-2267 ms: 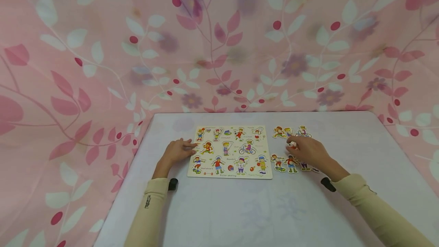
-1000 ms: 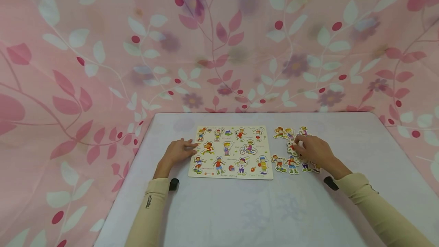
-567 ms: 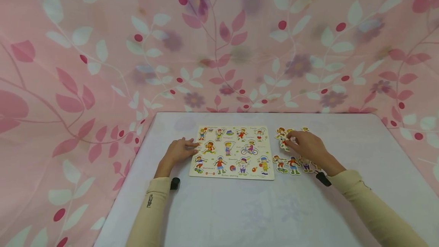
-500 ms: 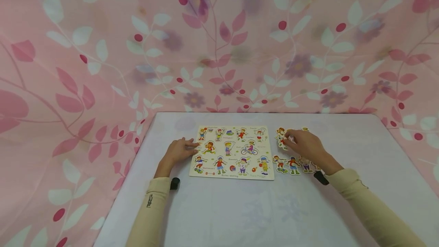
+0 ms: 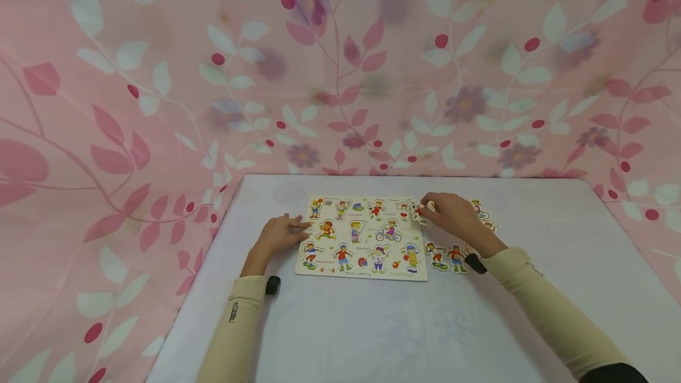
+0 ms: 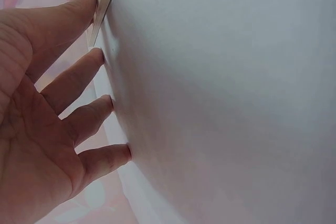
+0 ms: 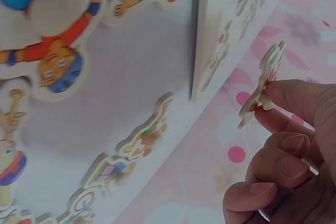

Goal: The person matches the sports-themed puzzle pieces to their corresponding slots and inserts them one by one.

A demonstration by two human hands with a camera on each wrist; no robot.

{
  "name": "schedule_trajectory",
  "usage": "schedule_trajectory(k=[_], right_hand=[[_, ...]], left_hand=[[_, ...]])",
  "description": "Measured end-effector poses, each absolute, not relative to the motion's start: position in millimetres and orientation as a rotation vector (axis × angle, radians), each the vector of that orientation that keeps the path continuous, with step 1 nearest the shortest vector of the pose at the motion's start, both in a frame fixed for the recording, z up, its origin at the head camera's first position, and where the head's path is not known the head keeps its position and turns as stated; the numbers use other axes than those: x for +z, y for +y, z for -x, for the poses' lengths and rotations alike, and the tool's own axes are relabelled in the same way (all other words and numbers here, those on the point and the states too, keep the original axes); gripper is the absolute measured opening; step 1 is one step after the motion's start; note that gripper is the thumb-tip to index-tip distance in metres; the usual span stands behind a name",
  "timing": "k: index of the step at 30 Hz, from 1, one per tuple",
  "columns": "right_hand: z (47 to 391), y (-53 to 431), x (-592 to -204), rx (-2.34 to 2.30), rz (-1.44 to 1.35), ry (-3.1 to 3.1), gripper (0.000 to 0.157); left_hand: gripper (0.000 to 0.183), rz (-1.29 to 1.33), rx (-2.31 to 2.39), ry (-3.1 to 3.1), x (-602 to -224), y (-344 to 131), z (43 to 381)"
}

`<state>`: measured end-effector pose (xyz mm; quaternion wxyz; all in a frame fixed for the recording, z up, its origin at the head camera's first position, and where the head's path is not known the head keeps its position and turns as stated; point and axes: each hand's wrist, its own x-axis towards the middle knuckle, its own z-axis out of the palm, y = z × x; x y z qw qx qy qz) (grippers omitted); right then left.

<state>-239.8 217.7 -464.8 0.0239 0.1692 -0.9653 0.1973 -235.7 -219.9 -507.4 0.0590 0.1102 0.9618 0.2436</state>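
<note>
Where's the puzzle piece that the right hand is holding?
In the head view, the puzzle piece is pinched in the right hand's grip, by the upper right corner of the puzzle board, beside the top row's last picture.

The board (image 5: 341,235) carries printed words. "Skateboard" (image 5: 325,262) sits near its near left corner. "Roller-skating" (image 5: 358,273) runs along the near edge. One kid (image 5: 378,267) by that edge, right of the middle, has an "S" on the shirt. Other words are too small to read surely.
</note>
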Motion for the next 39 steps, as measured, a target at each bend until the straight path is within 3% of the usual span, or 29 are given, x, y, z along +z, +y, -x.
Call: schedule_trajectory(k=[39], right_hand=[[291.2,124.9,-477.9,0.572,-0.753,-3.075,0.013]], left_hand=[[0.037,-0.327,0.756,2.895,-505.4,-220.1,235.6]])
